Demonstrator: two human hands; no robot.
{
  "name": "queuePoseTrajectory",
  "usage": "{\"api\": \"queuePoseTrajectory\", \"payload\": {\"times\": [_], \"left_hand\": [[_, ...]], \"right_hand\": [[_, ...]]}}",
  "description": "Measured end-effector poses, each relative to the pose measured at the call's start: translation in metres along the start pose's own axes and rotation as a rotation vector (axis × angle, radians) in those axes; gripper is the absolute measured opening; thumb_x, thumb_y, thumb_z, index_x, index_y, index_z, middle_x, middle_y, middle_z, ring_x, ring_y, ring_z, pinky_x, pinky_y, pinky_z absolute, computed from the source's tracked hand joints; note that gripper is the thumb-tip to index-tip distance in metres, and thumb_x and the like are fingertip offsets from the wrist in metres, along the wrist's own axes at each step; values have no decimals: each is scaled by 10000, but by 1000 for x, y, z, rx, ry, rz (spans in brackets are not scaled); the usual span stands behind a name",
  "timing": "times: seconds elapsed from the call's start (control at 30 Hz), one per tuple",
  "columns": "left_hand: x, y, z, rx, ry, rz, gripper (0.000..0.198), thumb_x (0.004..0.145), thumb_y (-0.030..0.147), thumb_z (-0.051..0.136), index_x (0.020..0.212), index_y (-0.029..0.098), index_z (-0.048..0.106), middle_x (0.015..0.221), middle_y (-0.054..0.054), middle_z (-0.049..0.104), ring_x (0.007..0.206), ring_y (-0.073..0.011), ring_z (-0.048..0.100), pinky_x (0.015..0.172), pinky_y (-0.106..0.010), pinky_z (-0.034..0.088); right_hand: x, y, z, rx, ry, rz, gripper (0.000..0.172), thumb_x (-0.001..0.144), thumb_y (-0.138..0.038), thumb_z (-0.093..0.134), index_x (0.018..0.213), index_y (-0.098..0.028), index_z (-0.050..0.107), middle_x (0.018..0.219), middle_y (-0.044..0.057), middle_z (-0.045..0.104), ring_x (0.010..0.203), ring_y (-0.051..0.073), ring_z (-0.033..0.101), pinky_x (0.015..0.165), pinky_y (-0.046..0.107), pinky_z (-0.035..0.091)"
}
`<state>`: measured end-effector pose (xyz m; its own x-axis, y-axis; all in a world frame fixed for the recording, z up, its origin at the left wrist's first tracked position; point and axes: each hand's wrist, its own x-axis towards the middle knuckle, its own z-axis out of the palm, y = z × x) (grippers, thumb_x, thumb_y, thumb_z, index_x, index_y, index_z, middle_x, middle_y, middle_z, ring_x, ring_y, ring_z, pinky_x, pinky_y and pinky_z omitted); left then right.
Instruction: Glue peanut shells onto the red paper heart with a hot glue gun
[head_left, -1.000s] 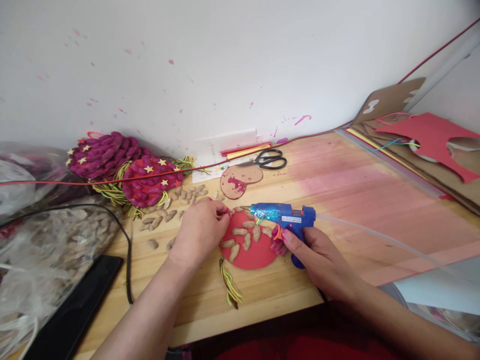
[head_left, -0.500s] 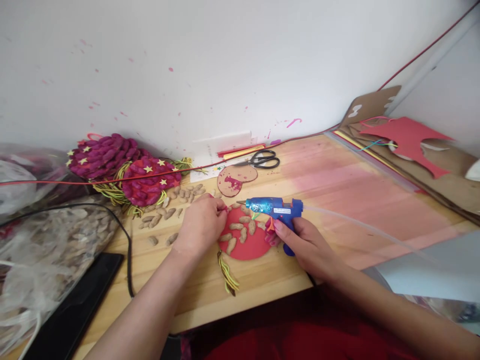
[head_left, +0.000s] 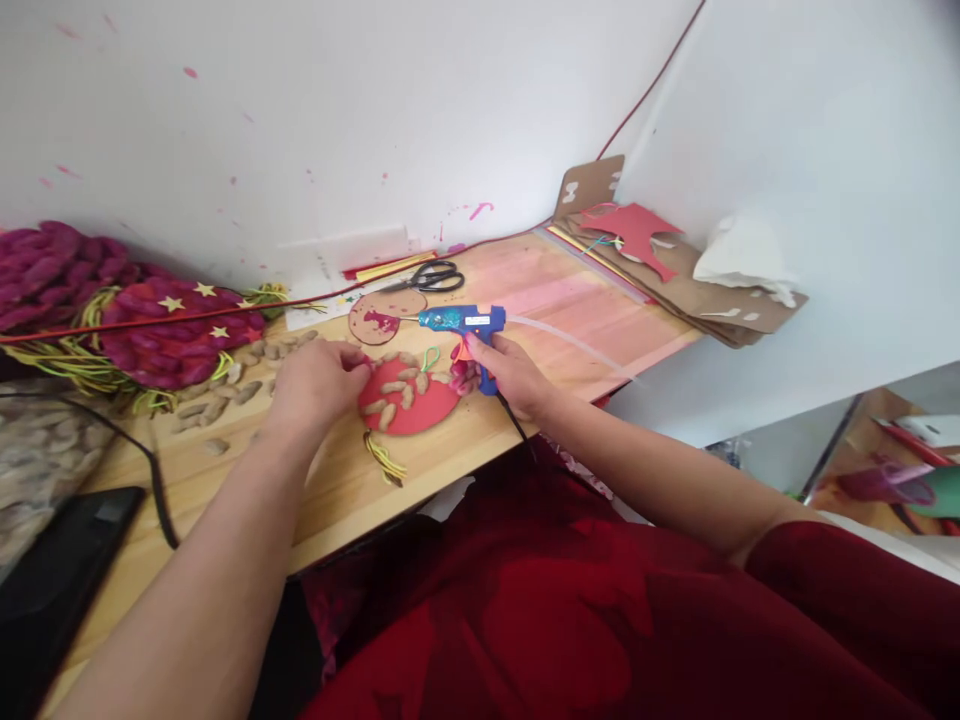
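My right hand (head_left: 504, 372) grips a blue hot glue gun (head_left: 466, 320) by its handle, a finger near the orange trigger. The nozzle points left, over the far side of a red card shape (head_left: 420, 408) on which several peanuts (head_left: 407, 396) lie. My left hand (head_left: 319, 385) is at the card's left edge, thumb and fingers pinched together; what they hold is hidden. A yellow-and-black yarn tassel (head_left: 386, 460) hangs from the card's near edge, and a green loop (head_left: 430, 358) shows at its far edge. Loose peanuts (head_left: 214, 410) lie left of my left hand.
Purple-red peanut decorations (head_left: 176, 330) with stars and yarn stand at the left. Black scissors (head_left: 431, 278) and a stained brown cutout (head_left: 375, 318) lie behind the card. A bag of peanuts (head_left: 45, 460), a black flat object (head_left: 71, 570) and cardboard (head_left: 675, 295) flank the work area.
The view has swung to the right and down. The glue gun's nozzle has lifted away from my left fingertips and the card. My left hand stays at the card's left edge.
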<state>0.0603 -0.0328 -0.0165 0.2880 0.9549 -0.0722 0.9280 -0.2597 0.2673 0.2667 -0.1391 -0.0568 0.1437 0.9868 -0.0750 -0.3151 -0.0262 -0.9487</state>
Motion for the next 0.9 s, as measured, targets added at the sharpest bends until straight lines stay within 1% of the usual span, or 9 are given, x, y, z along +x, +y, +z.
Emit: {"api": "queuePoseTrajectory", "payload": {"times": [0.1,0.27,0.37,0.53,0.67,0.9], "left_hand": [[0,-2,1,-3,6,9,263,778,337,604,913,239,807,874,-82,777,829,-283,695,702,-338,480],[-2,-3,2,-17,17,27,262,782,321,594,908,234,807,876,-85,776,838,-282,697,715,-342,481],[-4,-3,2,-26,37,31,252,797,335,591,880,234,806,867,-95,774,836,-290,695,713,-352,481],[-4,-3,3,-52,58,30,223,795,320,609,864,244,806,850,-83,773,814,-275,686,705,-343,484],[-4,-4,5,-37,49,21,234,806,327,607,888,240,809,830,-79,767,799,-267,679,700,-336,479],[-6,-6,6,-69,63,34,266,812,310,595,941,244,818,906,-72,782,858,-275,695,745,-336,490]], "right_hand": [[1,0,0,-7,3,2,376,882,-539,703,851,-175,613,677,-1,671,601,137,680,588,257,564],[-1,-2,3,-26,17,1,367,881,-525,714,851,-180,591,689,-3,679,593,128,674,587,250,558],[-3,-3,3,-27,15,11,401,845,-553,740,845,-180,592,693,0,684,589,128,673,588,253,558],[-4,-3,2,-25,-1,4,465,769,-602,785,859,-193,585,687,-9,677,612,143,689,590,260,557],[-4,-2,3,-40,-2,-1,483,753,-621,787,871,-196,590,681,-20,670,605,135,682,586,256,555],[-6,-2,4,-50,7,-22,505,726,-635,807,847,-193,594,690,-13,682,609,132,678,582,248,548]]}}
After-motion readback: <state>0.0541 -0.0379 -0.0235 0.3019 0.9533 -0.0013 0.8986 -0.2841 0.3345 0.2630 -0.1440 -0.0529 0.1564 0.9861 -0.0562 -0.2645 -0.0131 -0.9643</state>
